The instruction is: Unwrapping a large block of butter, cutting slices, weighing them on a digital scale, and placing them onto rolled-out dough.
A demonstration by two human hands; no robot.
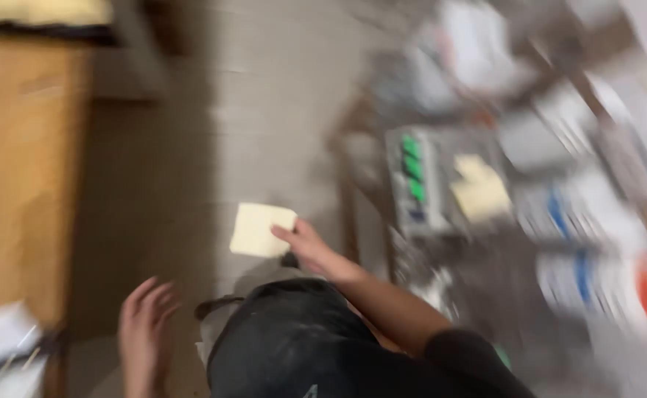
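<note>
The picture is heavily blurred by motion. My right hand [308, 247] pinches a pale yellow square sheet [261, 230] by its right edge and holds it above the grey floor. Empty and low at the left, my left hand [145, 328] has its fingers spread. A similar pale yellow sheet [480, 190] lies on a grey device with green buttons [417, 180] on the cluttered surface at the right. My dark clothing [301, 346] fills the bottom middle.
A wooden cabinet [21, 169] stands at the left, with white papers [3, 350] below it. Blurred white containers with blue and red marks [603, 273] and other packages crowd the right side. Grey floor [264, 110] runs up the middle.
</note>
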